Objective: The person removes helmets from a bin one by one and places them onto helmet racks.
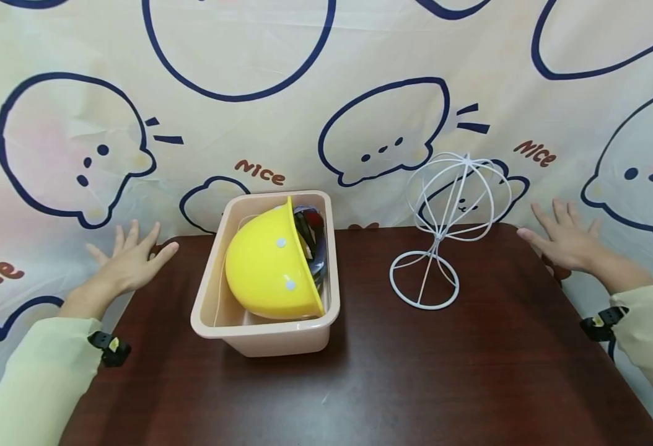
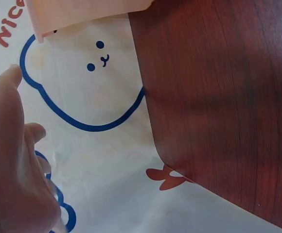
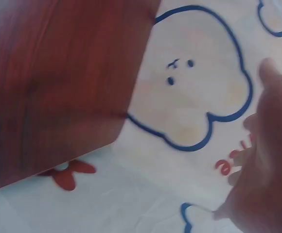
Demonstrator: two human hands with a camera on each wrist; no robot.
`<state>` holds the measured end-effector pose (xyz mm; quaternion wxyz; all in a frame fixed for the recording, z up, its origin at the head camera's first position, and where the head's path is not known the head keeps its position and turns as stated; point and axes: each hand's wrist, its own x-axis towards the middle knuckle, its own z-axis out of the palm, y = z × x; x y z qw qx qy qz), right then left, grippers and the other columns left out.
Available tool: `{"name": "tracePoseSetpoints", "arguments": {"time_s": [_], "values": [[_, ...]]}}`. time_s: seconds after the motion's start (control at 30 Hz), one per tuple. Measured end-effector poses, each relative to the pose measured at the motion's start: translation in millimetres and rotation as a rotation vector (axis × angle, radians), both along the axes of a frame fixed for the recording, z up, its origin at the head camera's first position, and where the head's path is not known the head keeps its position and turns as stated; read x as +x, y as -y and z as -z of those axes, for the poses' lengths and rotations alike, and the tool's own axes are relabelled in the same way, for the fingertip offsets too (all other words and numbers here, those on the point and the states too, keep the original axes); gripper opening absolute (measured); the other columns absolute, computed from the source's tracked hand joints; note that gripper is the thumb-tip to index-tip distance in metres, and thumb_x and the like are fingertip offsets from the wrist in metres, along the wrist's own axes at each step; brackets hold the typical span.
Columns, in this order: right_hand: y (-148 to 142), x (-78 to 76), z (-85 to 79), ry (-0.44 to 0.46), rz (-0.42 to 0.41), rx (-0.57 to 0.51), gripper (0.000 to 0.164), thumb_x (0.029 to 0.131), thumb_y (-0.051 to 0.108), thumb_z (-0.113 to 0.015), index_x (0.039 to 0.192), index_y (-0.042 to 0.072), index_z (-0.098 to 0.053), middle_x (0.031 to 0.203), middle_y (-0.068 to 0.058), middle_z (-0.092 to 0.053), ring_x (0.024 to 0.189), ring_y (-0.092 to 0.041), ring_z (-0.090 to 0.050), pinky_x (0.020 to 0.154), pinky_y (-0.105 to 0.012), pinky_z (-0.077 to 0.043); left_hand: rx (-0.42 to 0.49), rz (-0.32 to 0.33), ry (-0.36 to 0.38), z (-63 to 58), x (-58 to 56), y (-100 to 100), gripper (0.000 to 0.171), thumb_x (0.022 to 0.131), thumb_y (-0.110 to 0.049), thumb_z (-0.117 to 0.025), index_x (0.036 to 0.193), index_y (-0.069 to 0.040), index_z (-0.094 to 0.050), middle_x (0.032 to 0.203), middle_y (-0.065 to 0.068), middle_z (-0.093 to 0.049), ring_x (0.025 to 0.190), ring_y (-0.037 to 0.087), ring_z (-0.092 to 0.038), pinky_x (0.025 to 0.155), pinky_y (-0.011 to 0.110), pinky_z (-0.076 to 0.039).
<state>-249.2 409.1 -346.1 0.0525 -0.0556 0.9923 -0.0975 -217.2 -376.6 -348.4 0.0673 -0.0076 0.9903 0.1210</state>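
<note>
- Helmet (image 1: pixel 267 266), a glossy yellow plastic dome with pale round spots: left of centre in the head view, tipped on its side, hollow facing right.
- Tub (image 1: pixel 282 342), pale pink plastic, rectangular: upright around the helmet, whose upper part rises above the rim.
- Dark item (image 1: pixel 305 230) with a red patch: beside the helmet, inside the tub; too covered to identify.
- Stand (image 1: pixel 440 236), white wire with a globe-shaped top and ring base: right of centre, upright, bearing nothing, well apart from the tub.
- Table (image 1: pixel 393 384), dark red-brown and wood-grained: lower centre, beneath tub and stand.
- Left hand (image 1: pixel 128 263), bare, at mid-left, and right hand (image 1: pixel 574 241), bare, at mid-right: fingers extended and spread apart, clamped on nothing. Each is near a far corner of the table; from where I stand, contact cannot be told.
- Stage, as judged: no handling under way. Helmet and dark item are inside the tub; the bare stand is outside it. Whether work is finished or unbegun, this arrangement does not settle.
</note>
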Motion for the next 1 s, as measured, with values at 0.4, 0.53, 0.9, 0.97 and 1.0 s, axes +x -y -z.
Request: {"name": "tracePoseSetpoints", "arguments": {"time_s": [0.4,0.53,0.9,0.97,1.0], "values": [[33,39.3,-27.2,0.032,-0.136,-0.097,0.083,0.107,0.044,-0.049,0.154,-0.016,-0.017,0.15,-0.047,-0.026,0.131,-0.064,-0.035,0.102,-0.077,-0.033,0.254,0.077,0.071,-11.3,14.6,-7,0.086,0.108,-0.055,-0.031,0.156,0.014,-0.01,0.156,0.045,-0.01,0.14,0.065,-0.015,0.108,0.079,-0.021],[46,56.5,-31.4,0.041,-0.169,-0.111,0.074,0.107,0.04,-0.05,0.151,-0.016,-0.029,0.145,-0.044,-0.038,0.119,-0.059,-0.051,0.094,-0.072,-0.045,0.355,0.075,0.118,-12.3,24.5,-15,0.083,0.109,-0.053,-0.034,0.157,0.011,-0.012,0.157,0.043,-0.013,0.136,0.065,-0.027,0.104,0.077,-0.031],[105,88.8,-36.8,0.087,-0.29,-0.252,0.061,0.105,0.038,-0.056,0.151,-0.001,-0.044,0.147,-0.028,-0.049,0.135,-0.048,-0.044,0.102,-0.069,-0.041,0.747,0.057,0.238,-10.8,38.1,-50,0.08,0.106,-0.041,-0.053,0.159,0.007,-0.016,0.155,0.038,-0.029,0.129,0.049,-0.053,0.087,0.047,-0.06],[119,91.5,-38.8,0.079,-0.311,-0.284,0.058,0.105,0.036,-0.057,0.15,0.002,-0.047,0.146,-0.025,-0.052,0.134,-0.045,-0.048,0.102,-0.066,-0.044,0.798,0.056,0.259,-10.4,38.5,-55,0.078,0.106,-0.039,-0.054,0.158,0.007,-0.018,0.156,0.036,-0.03,0.129,0.047,-0.054,0.088,0.046,-0.06],[126,92.0,-39.8,0.074,-0.319,-0.298,0.056,0.105,0.036,-0.058,0.149,0.003,-0.048,0.144,-0.023,-0.055,0.132,-0.042,-0.051,0.102,-0.064,-0.046,0.824,0.058,0.269,-10.1,38.4,-56,0.076,0.106,-0.036,-0.054,0.158,0.007,-0.019,0.155,0.036,-0.032,0.129,0.044,-0.056,0.089,0.046,-0.059]]}}
